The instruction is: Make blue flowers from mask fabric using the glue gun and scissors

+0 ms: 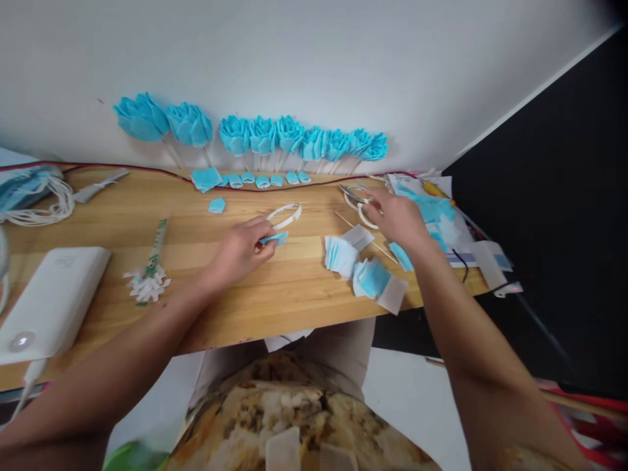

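Note:
My left hand point(243, 248) is closed in a pinch on a small blue fabric piece point(280, 239), held above the table. Just beyond those fingers lies a thin white ring point(294, 216), like a nearly used-up tape roll. To the right, my right hand point(397, 212) has its fingers closed at a pair of scissors point(350, 194), whose grey blades point left. White loops show around and below the fingers; their exact grip is partly hidden. Stacks of blue and white fabric squares point(341, 255) lie nearer to me, beside a thin wooden stick point(384, 252).
Several blue fabric flowers point(235, 134) on sticks lean against the wall. Cut blue petals point(262, 182) line the back edge by a red-black wire. At left are a white power bank point(59, 294) and white strips point(148, 284). A yellow-handled screwdriver point(434, 190) lies right.

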Motion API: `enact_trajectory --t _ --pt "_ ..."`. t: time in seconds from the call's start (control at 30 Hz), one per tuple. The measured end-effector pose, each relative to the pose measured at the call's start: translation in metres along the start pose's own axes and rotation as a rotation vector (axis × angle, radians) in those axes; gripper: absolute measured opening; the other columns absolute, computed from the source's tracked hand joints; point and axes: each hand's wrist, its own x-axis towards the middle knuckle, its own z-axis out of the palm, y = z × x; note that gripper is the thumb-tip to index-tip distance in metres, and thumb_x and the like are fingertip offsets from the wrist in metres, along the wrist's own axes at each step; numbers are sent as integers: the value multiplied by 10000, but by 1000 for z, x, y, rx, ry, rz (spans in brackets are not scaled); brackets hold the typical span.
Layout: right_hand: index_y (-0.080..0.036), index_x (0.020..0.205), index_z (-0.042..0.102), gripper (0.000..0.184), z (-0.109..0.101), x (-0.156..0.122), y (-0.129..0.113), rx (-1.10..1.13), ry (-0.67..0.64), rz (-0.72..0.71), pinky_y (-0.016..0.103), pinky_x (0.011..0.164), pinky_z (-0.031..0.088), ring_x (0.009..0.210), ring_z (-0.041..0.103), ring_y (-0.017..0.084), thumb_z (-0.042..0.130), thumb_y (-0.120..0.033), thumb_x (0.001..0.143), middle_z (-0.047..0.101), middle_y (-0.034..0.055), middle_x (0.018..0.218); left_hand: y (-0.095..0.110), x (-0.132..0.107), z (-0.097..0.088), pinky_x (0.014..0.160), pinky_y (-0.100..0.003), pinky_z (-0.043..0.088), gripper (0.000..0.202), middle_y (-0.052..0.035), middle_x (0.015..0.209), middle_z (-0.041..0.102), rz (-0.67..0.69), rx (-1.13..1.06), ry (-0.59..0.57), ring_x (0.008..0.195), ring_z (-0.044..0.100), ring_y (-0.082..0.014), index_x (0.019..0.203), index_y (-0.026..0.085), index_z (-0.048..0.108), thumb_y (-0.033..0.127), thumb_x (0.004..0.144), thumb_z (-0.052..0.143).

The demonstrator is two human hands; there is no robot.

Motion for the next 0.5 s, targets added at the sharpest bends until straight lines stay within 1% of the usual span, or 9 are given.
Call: enact_trajectory --t 0.07,0.13,0.2,0.3,0.37,0.43,0.5 --pt "-142 1400 625 471 10 6 10 -217 -115 34 436 842 535 1042 735 388 538 -334 978 772 223 1146 2 1 -1 632 -261 387 141 -5 742 594 -7 -29 7 655 517 -125 739 187 578 213 874 549" --pt "-136 1421 599 496 19 10 14 -288 -163 33 418 819 526 1031 736 384 540 -353 979 766 241 1138 4 2 -2 634 -265 384 152 -1 718 576 -26 -71 12 654 513 -126 724 186 567 218 872 549" --pt "-120 1410 600 489 23 12 16 -292 -144 16 423 808 517 1027 732 393 501 -361 997 754 261 1140 4 2 -4 632 -267 376 167 -2 712 569 -75 -131 12 665 513 -130 716 188 552 243 874 553" --pt "-88 1375 617 464 25 15 22 -280 -107 -13 434 820 505 1048 716 401 432 -320 1018 720 301 1176 4 3 -6 615 -265 361 205 -10 737 571 -172 -268 16 679 505 -130 715 191 533 312 878 567" --pt "-104 1377 618 452 26 18 29 -258 -130 -27 425 826 508 1036 716 379 465 -309 1005 726 287 1165 2 3 -6 606 -261 361 225 -8 737 562 -226 -354 11 672 494 -125 725 192 535 348 879 586" --pt "-144 1402 609 465 29 22 38 -239 -181 -45 408 820 516 1010 723 353 533 -283 964 750 240 1145 2 2 -7 599 -257 365 239 0 717 549 -253 -409 4 652 483 -119 734 192 545 371 879 609" --pt "-183 1438 588 529 32 26 47 -228 -201 -61 393 813 525 1005 729 338 582 -253 913 762 190 1160 2 2 -7 591 -256 370 250 5 700 543 -259 -436 0 635 477 -115 735 192 552 381 882 623"
